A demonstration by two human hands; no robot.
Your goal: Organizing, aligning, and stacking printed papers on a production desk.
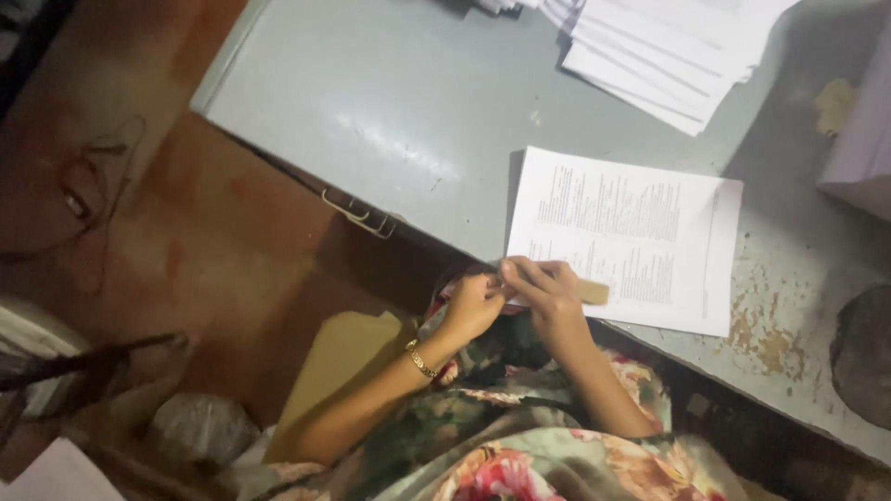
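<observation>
While both hands meet at the table edge, left hand and right hand pinch the printed sheet corner beside a tan strip; the paper stack lies beyond, untouched.

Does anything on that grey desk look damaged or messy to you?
Yes. The grey metal desk has rusty, flaking patches by its near edge, right of the printed sheet. The paper stack at the top is fanned unevenly. Both hands meet at the sheet's corner.
</observation>
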